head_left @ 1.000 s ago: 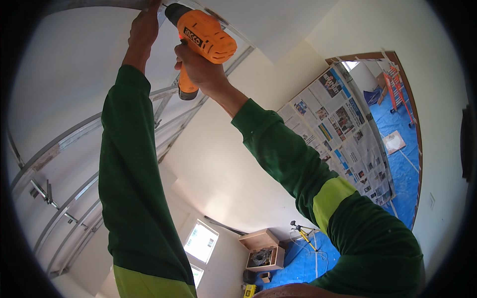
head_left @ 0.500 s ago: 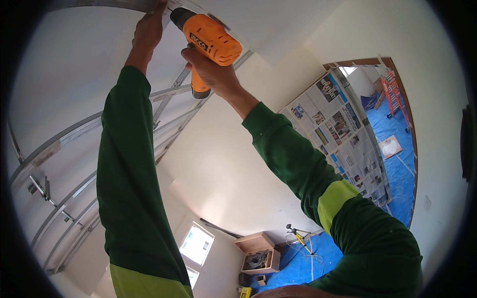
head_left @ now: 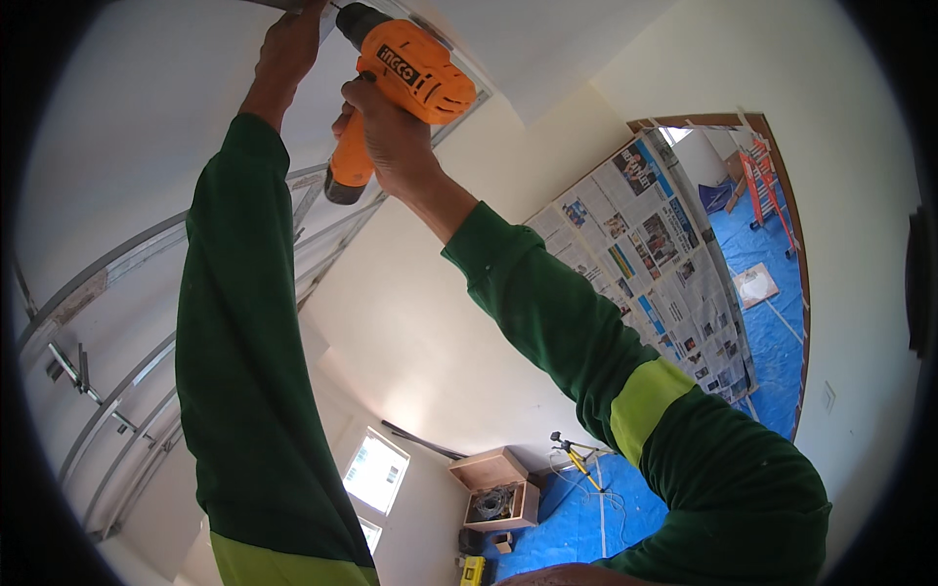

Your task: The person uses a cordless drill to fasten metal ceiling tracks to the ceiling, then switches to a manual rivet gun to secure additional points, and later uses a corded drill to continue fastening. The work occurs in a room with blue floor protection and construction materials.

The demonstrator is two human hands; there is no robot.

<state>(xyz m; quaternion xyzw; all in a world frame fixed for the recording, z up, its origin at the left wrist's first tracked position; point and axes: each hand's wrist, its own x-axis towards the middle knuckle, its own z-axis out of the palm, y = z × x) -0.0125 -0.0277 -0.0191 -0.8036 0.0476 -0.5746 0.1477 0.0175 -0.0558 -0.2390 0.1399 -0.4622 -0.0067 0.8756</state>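
Observation:
My left hand [head_left: 288,49] is raised at the top, closed on a metal ceiling channel [head_left: 271,4], fingertips partly out of view. My right hand [head_left: 396,146] grips an orange and black cordless drill [head_left: 425,73] by its handle. Its chuck and thin bit point up and left, just beside my left fingers at the channel. Whether the bit touches metal, I cannot tell. Both arms are stretched overhead in green sleeves.
A metal ceiling frame [head_left: 147,239] spans the left. A newspaper-covered door [head_left: 645,254] stands at a doorway, a red ladder [head_left: 767,195] beyond. Below are a wooden chest [head_left: 474,469], yellow tripod [head_left: 586,469], yellow case [head_left: 474,571] and blue floor sheeting [head_left: 567,527].
The drill first shifted slightly right, then its handle and my right hand swung a little left and down. My left hand stays at the channel. The room has shifted slightly left in view.

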